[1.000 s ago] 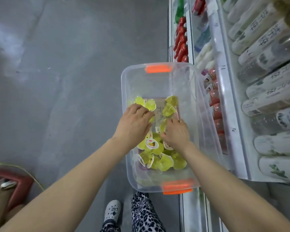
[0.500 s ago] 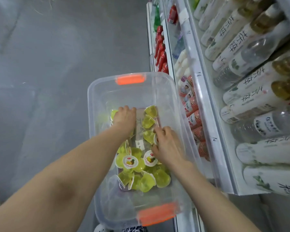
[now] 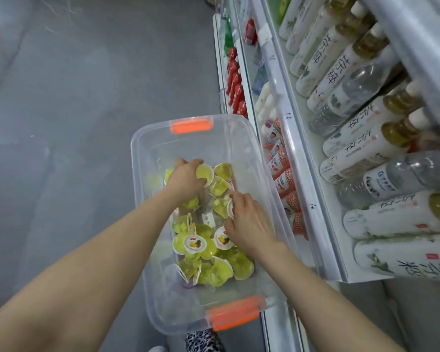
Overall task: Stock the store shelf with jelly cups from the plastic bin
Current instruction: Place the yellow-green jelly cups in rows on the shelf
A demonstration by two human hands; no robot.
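Observation:
A clear plastic bin [image 3: 148, 224] with orange latches holds several yellow-green jelly cups [image 3: 201, 250]. Both my hands are down inside it. My left hand [image 3: 184, 180] grips one jelly cup [image 3: 205, 174] at the far end of the pile, its pale base turned toward me. My right hand [image 3: 247, 219] curls its fingers round another cup [image 3: 222, 208] near the bin's middle. The store shelf [image 3: 300, 153] runs along the right side of the bin.
White and clear bottles [image 3: 361, 138] lie in rows on the upper shelf. Red-patterned packs [image 3: 282, 179] and red bottles [image 3: 235, 82] fill the lower shelf beside the bin. Grey floor [image 3: 74, 110] spreads to the left. A patterned trouser leg [image 3: 203, 341] shows below the bin.
My left hand moved to the far end of the pile and took hold of a cup. My right hand shifted slightly onto a cup. My view swung toward the shelf.

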